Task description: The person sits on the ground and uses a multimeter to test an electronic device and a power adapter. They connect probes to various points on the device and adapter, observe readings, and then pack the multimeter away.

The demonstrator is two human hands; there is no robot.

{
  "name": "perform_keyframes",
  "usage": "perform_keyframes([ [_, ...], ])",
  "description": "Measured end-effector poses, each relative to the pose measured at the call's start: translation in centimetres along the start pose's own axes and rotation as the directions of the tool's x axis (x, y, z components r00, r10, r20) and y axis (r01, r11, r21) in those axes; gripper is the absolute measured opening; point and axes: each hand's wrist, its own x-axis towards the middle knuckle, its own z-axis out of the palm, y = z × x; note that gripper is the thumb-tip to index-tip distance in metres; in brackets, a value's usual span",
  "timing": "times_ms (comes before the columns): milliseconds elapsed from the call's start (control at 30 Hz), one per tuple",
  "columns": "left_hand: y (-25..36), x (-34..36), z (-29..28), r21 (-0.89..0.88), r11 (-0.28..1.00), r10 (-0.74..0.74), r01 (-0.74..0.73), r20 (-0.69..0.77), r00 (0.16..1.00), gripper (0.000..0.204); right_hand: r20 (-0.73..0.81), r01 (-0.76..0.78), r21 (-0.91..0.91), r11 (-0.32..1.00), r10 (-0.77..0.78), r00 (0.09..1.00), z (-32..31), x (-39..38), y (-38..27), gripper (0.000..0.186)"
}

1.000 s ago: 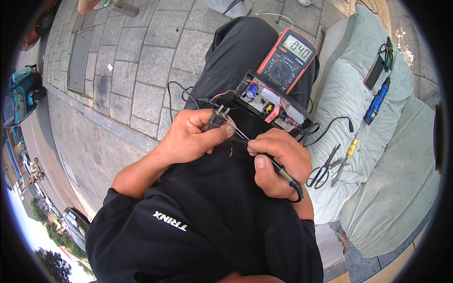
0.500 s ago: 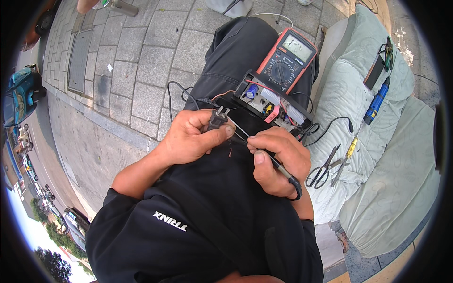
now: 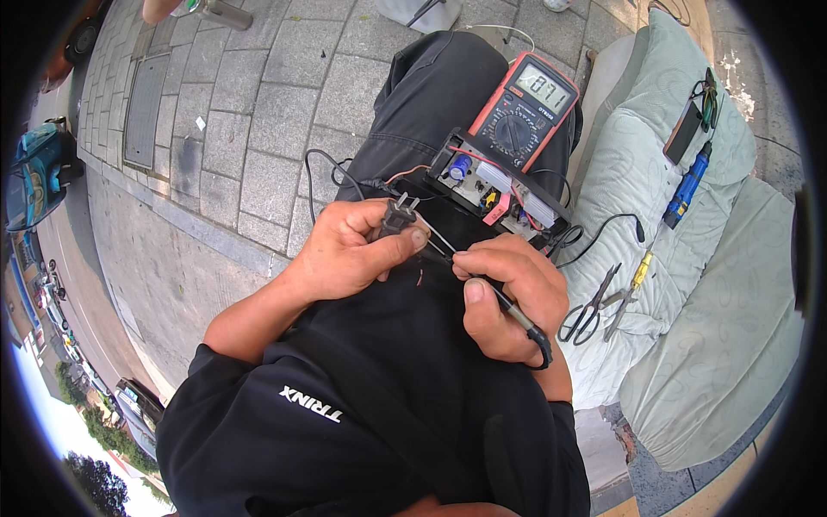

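My left hand (image 3: 349, 250) is closed around a black two-pin plug (image 3: 397, 221), its metal prongs pointing up and away from me. My right hand (image 3: 512, 289) grips a test probe (image 3: 520, 316) with a dark handle. The probe's thin metal tip reaches toward the plug by my left thumb; exact contact is too small to tell. Beyond my hands, an opened black case with a circuit board (image 3: 491, 191) rests on my lap, its wires and blue capacitor exposed. A red and grey multimeter (image 3: 527, 112) leans behind it, digits lit on its display.
To my right, a pale green cushion (image 3: 603, 194) holds scissors (image 3: 591, 306), a yellow-handled screwdriver (image 3: 642, 269), a blue soldering-iron-like tool (image 3: 689, 185) and a dark flat object (image 3: 684, 131). Black cables loop beside the case. Stone paving (image 3: 233, 121) lies left, with a road and vehicles beyond.
The multimeter's display has gone from a faint, partial reading to several clear digits. Both hands stay nearly still, with the plug and the probe held as before.
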Motion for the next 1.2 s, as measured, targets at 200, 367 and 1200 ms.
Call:
perform_keyframes([
  [200, -0.1, 0.0, 0.0, -0.004, 1.000, 0.016, -0.016, 0.005, 1.000, 0.011, -0.016, 0.032, -0.011, 0.999, -0.032, 0.999, 0.0, -0.1, 0.0, 0.020],
  [367, 0.0, 0.0, 0.0, 0.010, 1.000, 0.013, -0.013, 0.001, 1.000, 0.011, -0.049, -0.002, 0.004, 1.000, 0.002, 0.999, 0.1, -0.1, 0.0, 0.026],
  [1200, -0.3, 0.0, -0.1, -0.081, 0.994, 0.072, -0.067, 0.068, 0.995, 0.014, 0.129, -0.002, 0.356, 0.935, -0.047, 0.991, 0.9, 1.1, 0.5, 0.025],
])
